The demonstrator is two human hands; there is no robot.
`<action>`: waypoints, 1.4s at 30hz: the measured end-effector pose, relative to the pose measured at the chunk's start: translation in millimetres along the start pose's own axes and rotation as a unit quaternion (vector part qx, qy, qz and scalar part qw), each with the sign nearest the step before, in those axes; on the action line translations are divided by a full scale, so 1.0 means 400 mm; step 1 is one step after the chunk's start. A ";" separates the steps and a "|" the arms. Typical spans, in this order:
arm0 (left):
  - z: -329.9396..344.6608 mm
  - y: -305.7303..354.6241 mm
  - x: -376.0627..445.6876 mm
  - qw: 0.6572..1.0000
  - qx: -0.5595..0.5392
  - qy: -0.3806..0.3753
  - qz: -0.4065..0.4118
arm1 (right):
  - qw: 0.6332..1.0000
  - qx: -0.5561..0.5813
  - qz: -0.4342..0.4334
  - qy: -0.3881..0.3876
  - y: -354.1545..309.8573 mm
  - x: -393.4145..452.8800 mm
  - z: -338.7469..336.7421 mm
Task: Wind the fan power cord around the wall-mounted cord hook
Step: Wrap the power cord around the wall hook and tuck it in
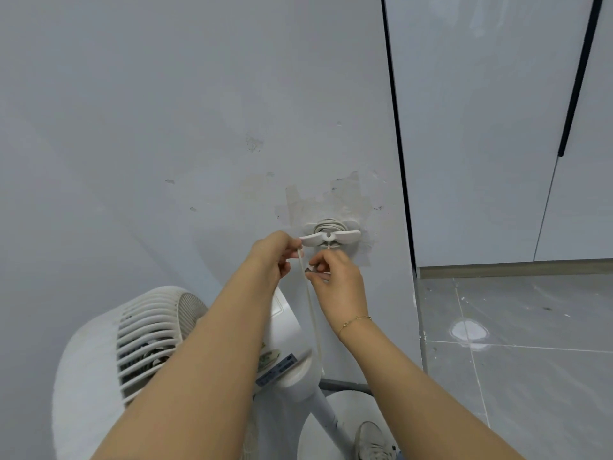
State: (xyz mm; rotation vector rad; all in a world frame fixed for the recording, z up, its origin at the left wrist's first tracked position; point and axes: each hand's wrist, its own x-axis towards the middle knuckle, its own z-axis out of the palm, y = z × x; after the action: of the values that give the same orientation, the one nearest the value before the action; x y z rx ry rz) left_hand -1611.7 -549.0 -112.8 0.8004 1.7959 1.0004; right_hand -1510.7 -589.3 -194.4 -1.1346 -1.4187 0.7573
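**Cord mostly wound, last stretch still in my hands**

Cord (310, 295) already sits in several turns around the hook (331, 234) on the wall (199, 127), bunched between the hook's base and its flat front wings. One pale length still runs from my hands down to the fan (159, 330) standing near me on the left.

My left hand (272, 257) pinches that length just left of the hook, fingers curled round it. My right hand (335, 277) is just beside it, below the hook, fingertips pinched on something small and dark; I take it for the plug end, though it is too hidden to be sure.

I judge the winding nearly finished: what remains is taking up the slack and tucking the end in so the turns hold.
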 end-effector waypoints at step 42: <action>-0.012 0.033 -0.062 0.751 0.495 -0.004 0.436 | 0.983 -0.114 -0.059 0.129 0.035 0.045 -0.069</action>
State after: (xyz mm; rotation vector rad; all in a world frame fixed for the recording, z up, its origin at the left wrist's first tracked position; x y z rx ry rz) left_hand -1605.1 -565.1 -90.1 2.4594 1.8904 0.4381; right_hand -1479.6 -571.9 -195.9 -1.2605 -1.3603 0.3538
